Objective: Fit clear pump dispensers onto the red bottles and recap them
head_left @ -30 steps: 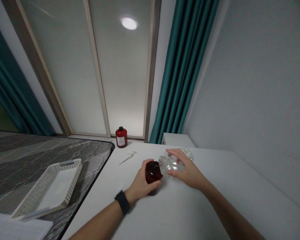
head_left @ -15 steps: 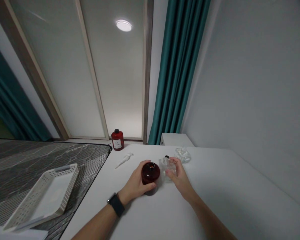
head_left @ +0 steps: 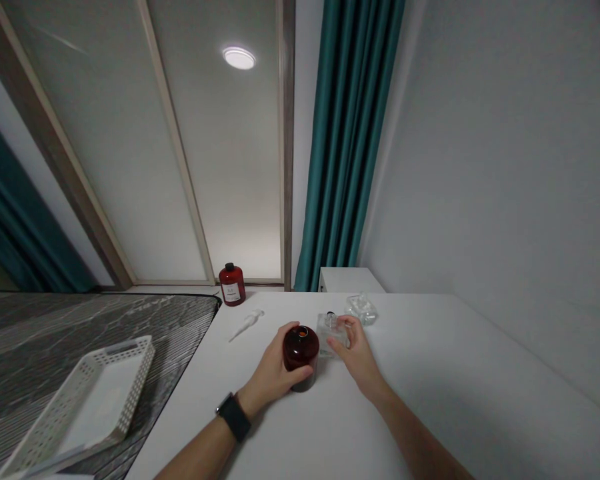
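On the white counter (head_left: 430,373) the clear bottle (head_left: 330,328), tilted a second ago at the mouth of the dark red bottle (head_left: 301,347), now stands upright just right of it, clasped by the right hand (head_left: 357,350), while the left hand (head_left: 275,370) wraps the red one, seemingly to steady it, the loose pump (head_left: 247,323) lying behind-left.

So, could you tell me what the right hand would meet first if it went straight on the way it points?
The small clear bottle: the right hand seems to grip it, though depth is unclear.

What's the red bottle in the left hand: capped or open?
Open: red bottle shows a bare round mouth; left hand grips it upright.
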A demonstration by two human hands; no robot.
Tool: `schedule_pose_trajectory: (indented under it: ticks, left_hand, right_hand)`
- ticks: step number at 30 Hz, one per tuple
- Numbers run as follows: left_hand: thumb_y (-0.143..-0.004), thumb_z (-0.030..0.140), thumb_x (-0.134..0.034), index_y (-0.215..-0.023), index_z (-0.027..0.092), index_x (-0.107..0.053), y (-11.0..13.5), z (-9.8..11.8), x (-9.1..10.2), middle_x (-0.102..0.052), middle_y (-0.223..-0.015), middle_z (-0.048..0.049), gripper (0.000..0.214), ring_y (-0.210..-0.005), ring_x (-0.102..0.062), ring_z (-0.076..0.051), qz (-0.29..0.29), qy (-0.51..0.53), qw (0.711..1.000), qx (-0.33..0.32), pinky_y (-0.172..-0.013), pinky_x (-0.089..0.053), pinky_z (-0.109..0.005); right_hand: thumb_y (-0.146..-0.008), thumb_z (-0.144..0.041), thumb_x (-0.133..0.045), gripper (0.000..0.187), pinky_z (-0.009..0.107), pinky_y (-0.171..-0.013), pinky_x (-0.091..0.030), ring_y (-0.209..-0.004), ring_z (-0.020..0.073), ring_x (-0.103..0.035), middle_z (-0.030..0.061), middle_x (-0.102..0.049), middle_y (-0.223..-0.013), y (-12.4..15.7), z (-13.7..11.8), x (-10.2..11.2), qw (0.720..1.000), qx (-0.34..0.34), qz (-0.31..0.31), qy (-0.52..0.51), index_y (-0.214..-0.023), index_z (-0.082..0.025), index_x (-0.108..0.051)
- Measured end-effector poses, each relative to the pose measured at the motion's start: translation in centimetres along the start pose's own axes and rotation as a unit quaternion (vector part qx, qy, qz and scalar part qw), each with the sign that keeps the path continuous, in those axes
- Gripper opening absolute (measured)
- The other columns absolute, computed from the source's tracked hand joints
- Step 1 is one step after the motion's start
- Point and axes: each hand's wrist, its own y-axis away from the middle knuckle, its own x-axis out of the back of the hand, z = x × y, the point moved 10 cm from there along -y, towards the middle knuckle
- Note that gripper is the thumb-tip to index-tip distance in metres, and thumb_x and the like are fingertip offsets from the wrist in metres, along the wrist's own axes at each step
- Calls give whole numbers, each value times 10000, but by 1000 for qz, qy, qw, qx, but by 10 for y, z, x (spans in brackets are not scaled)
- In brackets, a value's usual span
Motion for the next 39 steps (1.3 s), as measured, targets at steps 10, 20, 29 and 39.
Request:
schedule_pose_trajectory:
  ticks: [10, 20, 29, 39]
  left_hand:
    - [-701, 305, -770, -1391, 183, -359, 5, 4, -20, -522, -1370, -159, 812, -1256, -516, -334, 6, -22, 999, 35, -1093, -383, -496]
    - [-995, 488, -331, -1373, 197, -399, -1, 14, 11, -579, -1181, -119, 482, -1126, -537, -272, 57, 20, 998, 34, -1008, -386, -449]
    - [-981, 533, -368, -1345, 225, -421, -36, -3, 27, -609, -1106, -69, 479, -1022, -596, -234, 38, 87, 984, 150, -823, -420, -342]
    - [-926, 535, -523, -1397, 227, -428, -84, 40, 5, -643, -1085, -85, 571, -787, -608, -160, -143, 245, 947, 151, -617, -385, -258]
  right_hand:
    - [-728, -390, -783, 485, 364, -877, -503, -1058, 223, -563, 21, -554, -1080, -33, -33, -11, 998, 57, 1, 15, -1081, -272, -470]
    - [-698, -370, -779, 496, 355, -870, -476, -1023, 212, -519, 9, -497, -1053, -65, -59, -33, 994, 93, -51, 40, -1049, -271, -444]
    - [-712, -331, -794, 531, 283, -738, -504, -876, 162, -551, -5, -480, -1046, -62, -74, -60, 982, 109, -152, 5, -1087, -292, -420]
    - [-681, -359, -800, 574, 331, -754, -569, -996, 217, -615, 46, -485, -1225, -58, -82, -61, 980, 104, -167, 13, -1094, -303, -405]
